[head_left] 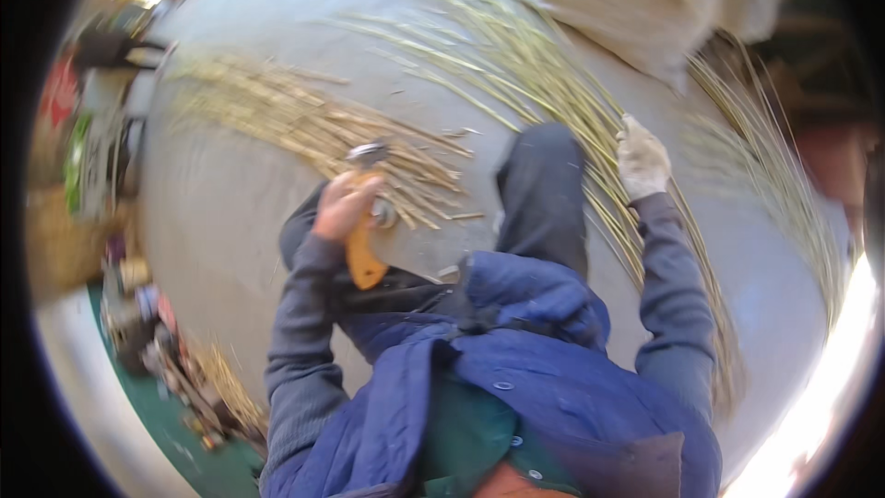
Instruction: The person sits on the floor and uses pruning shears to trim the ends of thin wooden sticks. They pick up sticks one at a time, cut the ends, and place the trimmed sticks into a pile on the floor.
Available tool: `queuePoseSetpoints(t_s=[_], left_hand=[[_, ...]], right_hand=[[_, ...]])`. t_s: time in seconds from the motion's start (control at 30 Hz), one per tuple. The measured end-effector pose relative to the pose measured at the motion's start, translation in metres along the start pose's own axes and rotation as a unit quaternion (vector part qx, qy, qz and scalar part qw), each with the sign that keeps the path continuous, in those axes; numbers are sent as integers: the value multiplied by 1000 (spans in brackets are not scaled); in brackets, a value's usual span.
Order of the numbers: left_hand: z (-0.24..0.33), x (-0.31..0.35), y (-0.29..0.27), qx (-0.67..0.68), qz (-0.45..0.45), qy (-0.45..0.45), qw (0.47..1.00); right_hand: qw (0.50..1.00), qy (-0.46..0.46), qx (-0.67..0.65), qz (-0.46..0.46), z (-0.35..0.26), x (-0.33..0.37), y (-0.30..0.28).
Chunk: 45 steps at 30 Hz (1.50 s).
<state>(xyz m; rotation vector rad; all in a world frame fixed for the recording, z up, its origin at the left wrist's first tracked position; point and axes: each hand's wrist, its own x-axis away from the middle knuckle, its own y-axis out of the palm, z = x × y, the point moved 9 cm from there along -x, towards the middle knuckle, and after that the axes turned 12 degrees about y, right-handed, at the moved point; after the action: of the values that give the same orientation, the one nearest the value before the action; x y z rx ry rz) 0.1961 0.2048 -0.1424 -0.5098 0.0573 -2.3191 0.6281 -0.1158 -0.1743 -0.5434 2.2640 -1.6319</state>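
A tool with a curved orange handle (360, 244) is gripped in the bare left hand (345, 205), its metal head (370, 153) over the near ends of the tan stalks (323, 124). Greener stalks (553, 65) are spread on the floor (230, 221) beside the right knee (548, 148), their edge touched by the gloved right hand (643, 161); whether it is closed around any cannot be told. The knee could be struck if the tool were swung wide, and the greener stalks could be scattered if snagged by that hand.
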Motion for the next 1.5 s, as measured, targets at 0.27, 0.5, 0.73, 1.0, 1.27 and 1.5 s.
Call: queuePoseSetpoints(t_s=[0.27,0.5,0.73,1.0,1.27,1.5], left_hand=[[25,17,24,97,-46,36,994],[-7,1,-30,-27,-76,26,996],[-40,-9,-49,-23,-100,-7,995],[-40,-10,-94,-147,-3,11,989],[-14,1,-146,67,170,-47,982],[-19,11,-180,222,271,-59,935]], right_hand=[[798,-217,-277,-489,-342,73,1],[721,-115,-289,-619,-394,102,98],[634,-54,-283,-718,-415,119,154],[608,69,-346,-711,-394,94,249],[915,11,57,-399,-280,15,414],[932,-55,14,-357,-352,9,464]])
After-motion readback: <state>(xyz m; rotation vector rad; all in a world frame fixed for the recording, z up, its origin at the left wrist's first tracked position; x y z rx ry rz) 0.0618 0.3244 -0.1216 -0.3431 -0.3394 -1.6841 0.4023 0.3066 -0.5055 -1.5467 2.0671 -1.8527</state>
